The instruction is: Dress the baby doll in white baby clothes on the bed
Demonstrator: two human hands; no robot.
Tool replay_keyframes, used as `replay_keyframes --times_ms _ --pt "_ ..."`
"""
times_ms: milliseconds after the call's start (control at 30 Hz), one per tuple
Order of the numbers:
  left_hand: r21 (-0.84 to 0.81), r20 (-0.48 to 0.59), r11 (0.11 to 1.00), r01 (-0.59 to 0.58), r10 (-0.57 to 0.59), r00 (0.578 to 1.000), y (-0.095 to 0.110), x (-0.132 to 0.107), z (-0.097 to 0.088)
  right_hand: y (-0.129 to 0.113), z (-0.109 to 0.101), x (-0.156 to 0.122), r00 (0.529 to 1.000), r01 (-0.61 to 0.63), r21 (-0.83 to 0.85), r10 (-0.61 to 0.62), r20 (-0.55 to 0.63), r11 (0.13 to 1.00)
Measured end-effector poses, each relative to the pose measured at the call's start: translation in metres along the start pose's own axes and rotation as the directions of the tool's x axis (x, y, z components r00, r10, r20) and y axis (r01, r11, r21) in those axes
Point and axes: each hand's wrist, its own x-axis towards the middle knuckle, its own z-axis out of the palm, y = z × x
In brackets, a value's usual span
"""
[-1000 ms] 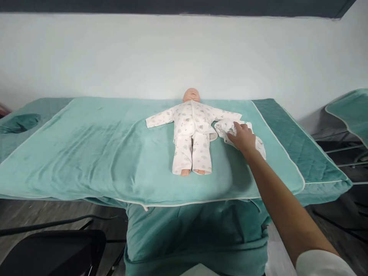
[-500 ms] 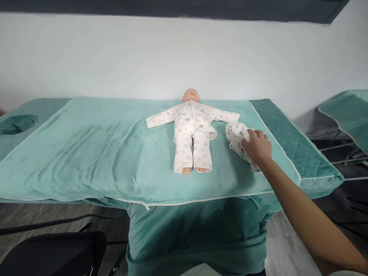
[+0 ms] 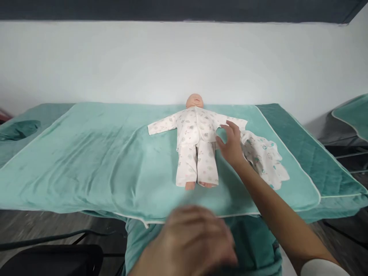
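Doll (image 3: pixel 188 128) lies lengthwise up mid-frame; spread right hand (image 3: pixel 232 146) is nearer; left hand (image 3: pixel 192 239), bottom centre, cannot tell its grip

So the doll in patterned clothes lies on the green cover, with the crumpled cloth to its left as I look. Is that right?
Not quite: the head view shows the crumpled cloth to the right of the doll as you look. The doll does lie, in patterned clothes, on the green cover.
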Motion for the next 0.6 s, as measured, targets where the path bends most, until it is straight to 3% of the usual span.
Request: replay_keyframes --times_ms 100,167,267,333,400,467,533,600 --pt "0.278 -0.186 0.961 -0.017 0.072 0.980 -0.074 0.049 -0.002 0.005 0.030 0.042 0.993 -0.113 0.203 0.114 0.009 0.973" --pt "0.297 -0.287 0.951 0.091 -0.002 0.958 -0.129 0.082 -0.005 0.010 0.047 0.079 0.970 -0.240 0.272 0.218 0.109 0.932" --pt "0.298 -0.432 0.891 0.343 -0.195 0.881 -0.205 0.133 -0.009 0.015 0.070 0.127 0.911 -0.389 0.279 0.323 0.255 0.878" --pt "0.300 -0.407 0.845 0.443 -0.306 0.860 -0.247 0.164 -0.009 0.015 0.083 0.143 0.905 -0.397 0.288 0.319 0.282 0.871" --pt "0.306 -0.340 0.796 0.522 -0.421 0.841 -0.278 0.185 -0.006 0.012 0.093 0.144 0.910 -0.387 0.315 0.303 0.284 0.866" --pt "0.309 -0.269 0.786 0.535 -0.467 0.842 -0.295 0.195 -0.001 0.007 0.098 0.136 0.899 -0.419 0.360 0.326 0.291 0.834" --pt "0.295 -0.225 0.810 0.506 -0.456 0.861 -0.302 0.195 0.003 0.002 0.097 0.127 0.877 -0.471 0.401 0.366 0.313 0.786" --pt "0.259 -0.219 0.831 0.492 -0.446 0.868 -0.304 0.190 0.004 -0.004 0.092 0.123 0.872 -0.475 0.386 0.364 0.327 0.791"
